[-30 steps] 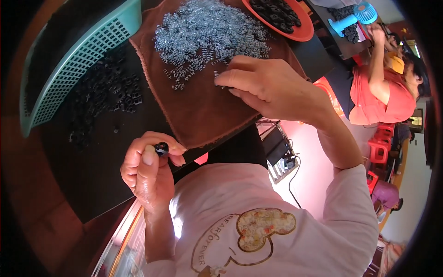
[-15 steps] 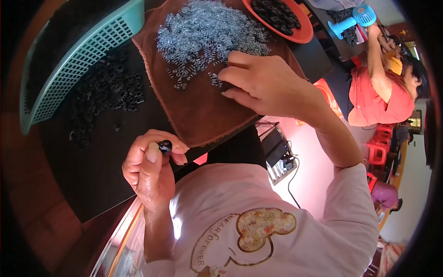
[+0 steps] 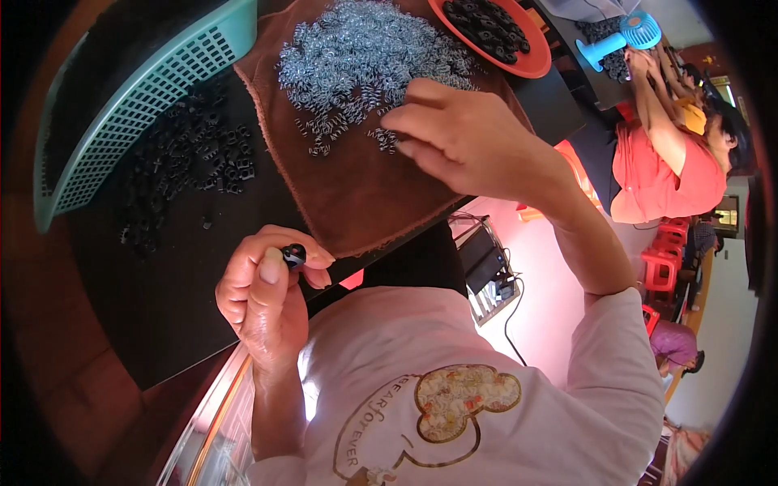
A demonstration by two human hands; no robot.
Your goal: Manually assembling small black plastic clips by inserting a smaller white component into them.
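My left hand (image 3: 263, 296) is closed around a small, rounded black plastic part (image 3: 293, 256), pinched between thumb and fingers beside the table's near edge. A small reddish spot shows in the part's end. Over the brown cloth (image 3: 348, 211), my right hand (image 3: 466, 138) has its fingers curled and its thumb drawn toward the index finger. Its fingertips are at a few loose coil springs (image 3: 382, 139) by the near edge of a large heap of small silvery springs (image 3: 348, 61). Whether a spring sits between those fingertips is too small to tell.
Loose black plastic pieces (image 3: 194, 154) lie on the dark table (image 3: 162, 316), beside a green perforated basket (image 3: 146, 113). An orange-red bowl (image 3: 537, 61) of black parts stands far right. Beyond are a blue fan (image 3: 640, 29), a person in a red shirt (image 3: 668, 174) and red stools (image 3: 660, 267).
My right hand's fingertips have shifted slightly up, and thumb and index finger have drawn closer together. My left hand keeps hold of the black part, now turned slightly.
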